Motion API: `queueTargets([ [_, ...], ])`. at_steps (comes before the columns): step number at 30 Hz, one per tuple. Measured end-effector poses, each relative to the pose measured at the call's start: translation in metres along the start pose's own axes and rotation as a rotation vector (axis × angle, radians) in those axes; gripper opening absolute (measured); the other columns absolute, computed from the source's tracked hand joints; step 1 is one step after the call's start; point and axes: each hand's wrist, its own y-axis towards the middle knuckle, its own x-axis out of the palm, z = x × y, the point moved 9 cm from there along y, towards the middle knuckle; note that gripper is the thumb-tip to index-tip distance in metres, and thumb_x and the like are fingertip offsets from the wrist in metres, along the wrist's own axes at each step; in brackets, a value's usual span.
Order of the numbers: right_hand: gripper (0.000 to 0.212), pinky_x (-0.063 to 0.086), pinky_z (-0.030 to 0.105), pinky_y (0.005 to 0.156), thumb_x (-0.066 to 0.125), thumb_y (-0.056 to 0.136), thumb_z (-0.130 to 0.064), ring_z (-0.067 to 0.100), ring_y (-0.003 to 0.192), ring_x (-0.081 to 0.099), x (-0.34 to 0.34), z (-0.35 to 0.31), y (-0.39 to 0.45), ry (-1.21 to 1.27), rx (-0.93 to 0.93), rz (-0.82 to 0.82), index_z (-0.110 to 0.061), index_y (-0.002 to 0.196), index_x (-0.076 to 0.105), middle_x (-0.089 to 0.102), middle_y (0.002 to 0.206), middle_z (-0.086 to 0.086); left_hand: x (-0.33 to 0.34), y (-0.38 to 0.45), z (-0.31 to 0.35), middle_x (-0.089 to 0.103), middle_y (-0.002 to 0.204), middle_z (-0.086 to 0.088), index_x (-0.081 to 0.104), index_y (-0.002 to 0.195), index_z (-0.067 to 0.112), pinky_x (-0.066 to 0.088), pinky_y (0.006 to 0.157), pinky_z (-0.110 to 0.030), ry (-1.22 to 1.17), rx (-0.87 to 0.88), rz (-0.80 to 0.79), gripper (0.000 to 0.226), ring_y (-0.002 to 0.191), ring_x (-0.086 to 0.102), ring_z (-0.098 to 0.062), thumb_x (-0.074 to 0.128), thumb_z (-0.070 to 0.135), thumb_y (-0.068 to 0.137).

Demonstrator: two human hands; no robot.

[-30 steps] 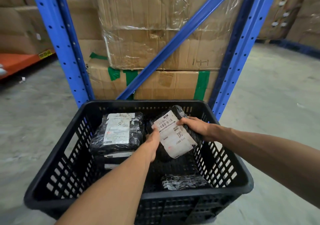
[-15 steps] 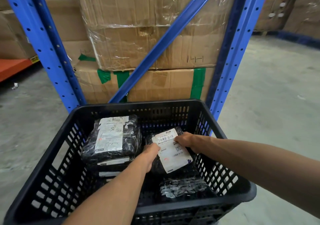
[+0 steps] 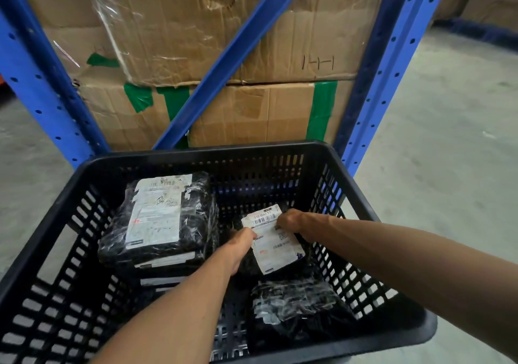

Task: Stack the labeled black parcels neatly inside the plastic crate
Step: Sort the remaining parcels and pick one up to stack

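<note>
A black slotted plastic crate [image 3: 64,198] fills the lower view. On its left side stands a stack of black parcels [image 3: 159,223], white labels up. Low in the crate's right half lies a black parcel with a white barcode label [image 3: 276,247]; both hands grip it. My left hand [image 3: 238,247] holds its left edge and my right hand [image 3: 293,222] holds its far right corner. Another crinkled black parcel [image 3: 291,303] lies on the crate floor nearer to me.
Blue steel rack posts [image 3: 33,83] and a diagonal brace [image 3: 224,63] rise just behind the crate. Taped and wrapped cardboard boxes [image 3: 252,111] sit inside the rack. Grey concrete floor [image 3: 448,139] spreads to both sides.
Both hands have lowered the labeled parcel from rim height down into the right half of the crate. The view has moved closer to the crate.
</note>
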Motion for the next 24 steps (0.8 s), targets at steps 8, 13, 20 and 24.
queueTargets([
  [8,0.039,0.043,0.047,0.11,0.046,0.098,-0.01,0.039,0.129,0.053,0.0,-0.002,-0.002,-0.262,-0.093,0.007,0.002,0.135,0.053,0.057,0.136,0.023,0.0,0.012,-0.017,0.053,0.143,-0.013,0.033,0.151,0.018,0.039,0.11,-0.044,0.017,-0.092,-0.073,0.072,0.124,0.054,-0.031,0.047,0.044,0.085],
  [13,0.048,0.053,0.043,0.1,0.051,0.094,-0.014,0.031,0.121,0.058,-0.021,-0.015,-0.013,-0.286,-0.122,0.033,-0.007,0.14,0.041,0.056,0.135,0.014,-0.006,-0.004,0.003,0.018,0.164,-0.008,-0.002,0.159,0.018,0.025,0.119,-0.037,0.175,0.024,0.002,0.078,0.148,0.024,-0.028,0.046,0.032,0.099],
  [20,0.04,0.052,0.037,0.065,0.038,0.099,-0.01,0.026,0.088,0.059,-0.005,-0.009,-0.048,-0.673,-0.183,-0.092,0.003,0.137,0.041,0.064,0.125,0.023,0.003,-0.028,0.0,0.006,0.164,-0.012,-0.002,0.158,0.015,0.051,0.102,-0.04,0.658,-0.07,-0.052,0.074,0.137,0.039,-0.031,0.039,0.034,0.1],
  [24,0.041,0.057,0.041,0.085,0.048,0.099,-0.015,0.028,0.094,0.063,0.018,0.017,-0.075,-0.886,-0.077,-0.354,0.001,0.136,0.052,0.061,0.112,0.01,0.012,-0.05,-0.03,0.028,0.156,-0.017,0.022,0.154,0.011,0.052,0.098,-0.047,0.638,-0.293,-0.19,0.068,0.13,0.048,-0.037,0.052,0.035,0.097],
])
